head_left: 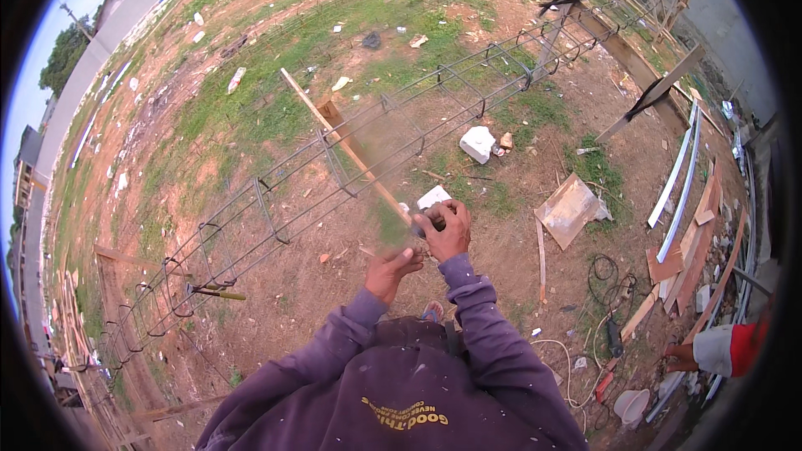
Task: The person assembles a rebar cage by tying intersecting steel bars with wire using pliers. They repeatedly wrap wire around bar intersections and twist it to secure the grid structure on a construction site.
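Near the middle, my right hand (449, 230) is closed with bent fingers round a small dark object (420, 225) whose kind I cannot make out. This object is by the near end of a wooden strip (368, 171), which crosses under the rebar cage. Just below and to the left, my left hand (391, 274) has its thumb and fingers drawn together; anything in them is too small to see. The long steel rebar cage (338, 165) with square stirrups runs diagonally beyond both hands. A tool with yellowish handles (221, 292) rests at its left part.
Wooden supports (660, 93) stand at the right end of the cage. A white block (478, 144) and a flat board (571, 210) lie on the ground. Planks (693, 246), a cable (612, 284) and a white bucket (631, 406) lie right, near another person's limb and red clothing (742, 349).
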Demonstrator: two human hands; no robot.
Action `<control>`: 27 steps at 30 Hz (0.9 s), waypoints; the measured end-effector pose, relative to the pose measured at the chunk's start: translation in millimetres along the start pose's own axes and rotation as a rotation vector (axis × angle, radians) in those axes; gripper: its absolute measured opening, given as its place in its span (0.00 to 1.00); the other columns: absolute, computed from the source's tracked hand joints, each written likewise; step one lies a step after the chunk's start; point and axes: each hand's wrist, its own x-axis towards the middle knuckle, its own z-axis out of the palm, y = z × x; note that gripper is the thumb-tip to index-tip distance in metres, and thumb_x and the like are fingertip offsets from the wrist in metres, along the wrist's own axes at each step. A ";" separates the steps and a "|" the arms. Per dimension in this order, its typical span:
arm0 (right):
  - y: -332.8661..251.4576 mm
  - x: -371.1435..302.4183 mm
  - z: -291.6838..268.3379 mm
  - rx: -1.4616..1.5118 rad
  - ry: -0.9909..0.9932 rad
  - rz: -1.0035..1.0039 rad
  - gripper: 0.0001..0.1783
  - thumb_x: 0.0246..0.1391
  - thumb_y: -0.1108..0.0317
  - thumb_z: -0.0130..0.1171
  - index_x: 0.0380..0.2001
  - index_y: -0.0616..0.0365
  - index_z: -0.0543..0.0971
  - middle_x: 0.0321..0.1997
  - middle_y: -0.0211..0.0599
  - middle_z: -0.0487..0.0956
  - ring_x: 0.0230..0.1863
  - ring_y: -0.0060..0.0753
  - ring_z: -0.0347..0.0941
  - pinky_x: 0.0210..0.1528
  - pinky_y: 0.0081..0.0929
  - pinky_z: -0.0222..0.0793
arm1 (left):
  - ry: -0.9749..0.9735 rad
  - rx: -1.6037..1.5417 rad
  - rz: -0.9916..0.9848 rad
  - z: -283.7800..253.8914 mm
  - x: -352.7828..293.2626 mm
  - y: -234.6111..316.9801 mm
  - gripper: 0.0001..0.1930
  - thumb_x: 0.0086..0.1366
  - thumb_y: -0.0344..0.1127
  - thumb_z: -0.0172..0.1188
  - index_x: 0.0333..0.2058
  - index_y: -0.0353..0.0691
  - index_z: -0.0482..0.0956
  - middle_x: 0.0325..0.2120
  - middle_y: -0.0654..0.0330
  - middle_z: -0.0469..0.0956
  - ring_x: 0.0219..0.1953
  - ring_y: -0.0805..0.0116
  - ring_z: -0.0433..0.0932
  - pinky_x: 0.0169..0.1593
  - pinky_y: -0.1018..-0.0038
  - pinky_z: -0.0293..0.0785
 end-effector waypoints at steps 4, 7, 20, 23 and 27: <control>2.7 -2.4 1.0 -0.009 0.004 -0.003 0.16 0.40 0.57 0.72 0.25 0.58 0.81 0.42 0.40 0.72 0.47 0.46 0.66 0.48 0.41 0.65 | -0.029 -0.040 -0.005 -2.0 0.5 -1.2 0.14 0.67 0.33 0.58 0.45 0.29 0.76 0.41 0.51 0.79 0.43 0.61 0.79 0.50 0.62 0.76; 1.3 0.1 1.7 -0.036 -0.019 0.036 0.17 0.40 0.57 0.73 0.25 0.59 0.81 0.42 0.40 0.72 0.47 0.45 0.66 0.49 0.41 0.64 | -0.030 -0.038 -0.039 -4.6 -0.1 -2.4 0.13 0.67 0.33 0.57 0.44 0.29 0.77 0.42 0.50 0.79 0.44 0.61 0.79 0.51 0.60 0.75; -16.5 -51.5 -31.9 0.197 -0.495 0.103 0.11 0.49 0.65 0.66 0.31 0.61 0.80 0.33 0.36 0.76 0.24 0.29 0.73 0.28 0.27 0.69 | 0.039 0.143 0.070 -23.7 -8.5 -6.8 0.12 0.66 0.32 0.58 0.43 0.29 0.77 0.38 0.54 0.81 0.38 0.64 0.82 0.44 0.69 0.80; -21.7 -49.1 -26.9 0.208 -0.411 0.070 0.10 0.51 0.67 0.66 0.32 0.62 0.80 0.30 0.34 0.75 0.23 0.24 0.71 0.26 0.25 0.67 | 0.025 0.211 0.079 -29.3 -8.1 -8.5 0.12 0.66 0.33 0.58 0.44 0.30 0.77 0.38 0.55 0.81 0.38 0.65 0.82 0.42 0.71 0.79; -73.1 -49.2 -44.3 0.287 -0.397 0.088 0.08 0.52 0.68 0.65 0.31 0.62 0.79 0.27 0.34 0.76 0.23 0.23 0.71 0.25 0.24 0.66 | 0.004 0.242 0.102 -29.4 -7.9 -12.4 0.12 0.67 0.35 0.57 0.43 0.32 0.77 0.37 0.56 0.81 0.37 0.66 0.82 0.41 0.70 0.79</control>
